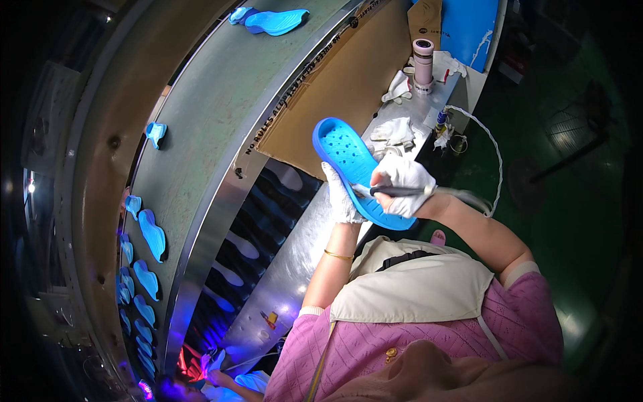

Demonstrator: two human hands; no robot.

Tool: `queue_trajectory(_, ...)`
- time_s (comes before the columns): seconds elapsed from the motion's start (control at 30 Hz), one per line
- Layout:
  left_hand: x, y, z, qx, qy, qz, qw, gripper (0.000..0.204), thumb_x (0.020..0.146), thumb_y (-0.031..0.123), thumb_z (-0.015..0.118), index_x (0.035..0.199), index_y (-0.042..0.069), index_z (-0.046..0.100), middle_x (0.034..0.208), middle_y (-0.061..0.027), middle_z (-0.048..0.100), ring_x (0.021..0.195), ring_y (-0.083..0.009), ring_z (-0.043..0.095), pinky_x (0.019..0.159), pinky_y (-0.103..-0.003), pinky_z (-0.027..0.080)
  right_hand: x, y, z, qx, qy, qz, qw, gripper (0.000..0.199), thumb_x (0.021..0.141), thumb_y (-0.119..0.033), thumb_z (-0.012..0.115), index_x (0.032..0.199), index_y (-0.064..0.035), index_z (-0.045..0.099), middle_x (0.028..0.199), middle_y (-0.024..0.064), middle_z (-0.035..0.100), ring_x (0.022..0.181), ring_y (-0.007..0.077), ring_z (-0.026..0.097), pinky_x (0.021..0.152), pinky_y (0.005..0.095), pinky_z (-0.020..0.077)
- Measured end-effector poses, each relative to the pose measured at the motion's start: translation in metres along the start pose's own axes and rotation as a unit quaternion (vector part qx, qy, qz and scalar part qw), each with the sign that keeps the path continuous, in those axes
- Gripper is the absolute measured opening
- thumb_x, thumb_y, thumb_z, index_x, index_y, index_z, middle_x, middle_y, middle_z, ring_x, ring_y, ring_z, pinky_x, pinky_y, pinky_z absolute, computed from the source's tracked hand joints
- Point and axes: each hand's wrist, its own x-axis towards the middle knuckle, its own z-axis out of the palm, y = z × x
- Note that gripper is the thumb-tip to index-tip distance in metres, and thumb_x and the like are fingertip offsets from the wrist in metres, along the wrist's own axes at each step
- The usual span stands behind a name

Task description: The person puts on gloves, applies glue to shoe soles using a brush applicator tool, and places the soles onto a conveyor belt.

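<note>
My left hand (pixel 342 197), in a white glove, grips a bright blue shoe sole (pixel 348 153) by its left edge. The sole is tilted, with several small holes in its upper part. In my right hand (pixel 406 175), also gloved in white, is a dark-handled tool (pixel 395 191), its pale tip against or just over the sole's inner face. I cannot tell exactly what the tip is. A white hose (pixel 497 157) loops down toward the tool's back end, which is blurred.
A conveyor belt (pixel 207 100) on the left carries several blue shoe parts (pixel 153 234). Cardboard (pixel 335 87) leans beside it. White gloves (pixel 396 131) and a pink bottle (pixel 423 63) are on the metal bench (pixel 274 275). Another person's arm (pixel 234 385) shows at the bottom; a fan (pixel 569 157) stands right.
</note>
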Motion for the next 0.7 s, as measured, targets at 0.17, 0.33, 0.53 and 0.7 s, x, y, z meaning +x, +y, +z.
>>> queue_trajectory(0.17, 0.009, 0.009, -0.011, -0.015, -0.052, 0.013, 0.998, 0.08, 0.088, 0.068, 0.038, 0.138, 0.005, 0.036, 0.128, -0.0181, 0.052, 0.111, -0.0319, 0.055, 0.099, -0.047, 0.043, -0.005, -0.003, -0.002, -0.009, -0.012, -0.026, 1.0, 0.019, 0.068, -0.004, 0.07, 0.085, -0.0083, 0.062, 0.077, 0.0088, 0.059, 0.071, 0.0259, 0.061, 0.065, 0.0329, 0.0497)
queue_trajectory(0.33, 0.005, 0.019, -0.005, -0.028, -0.041, 0.015, 0.999, 0.081, 0.086, 0.069, 0.04, 0.135, 0.004, 0.04, 0.123, -0.0188, 0.056, 0.107, -0.0342, 0.057, 0.095, -0.048, 0.047, -0.011, -0.008, -0.002, 0.075, -0.059, 0.05, 0.994, 0.017, 0.072, 0.001, 0.068, 0.086, -0.0058, 0.061, 0.078, 0.0048, 0.059, 0.074, 0.0168, 0.061, 0.066, 0.0284, 0.0496)
queue_trajectory(0.53, 0.011, 0.028, -0.002, -0.049, -0.069, -0.002, 0.996, 0.079, 0.085, 0.069, 0.043, 0.129, 0.004, 0.044, 0.114, -0.019, 0.059, 0.102, -0.0344, 0.058, 0.093, -0.047, 0.048, -0.015, -0.018, -0.001, 0.085, -0.06, 0.033, 0.994, 0.016, 0.074, 0.0, 0.071, 0.088, -0.0051, 0.063, 0.08, 0.0036, 0.061, 0.075, 0.0136, 0.062, 0.068, 0.0269, 0.0494)
queue_trajectory(0.7, -0.011, 0.028, 0.02, -0.146, -0.16, 0.018, 0.976, 0.085, 0.082, 0.072, 0.044, 0.135, 0.005, 0.04, 0.124, -0.0199, 0.054, 0.112, -0.0368, 0.053, 0.099, -0.049, 0.043, 0.0, -0.001, -0.021, 0.201, -0.027, 0.227, 0.952, 0.01, 0.081, -0.001, 0.067, 0.09, -0.0022, 0.062, 0.079, 0.0039, 0.064, 0.07, 0.008, 0.06, 0.067, 0.0235, 0.0505)
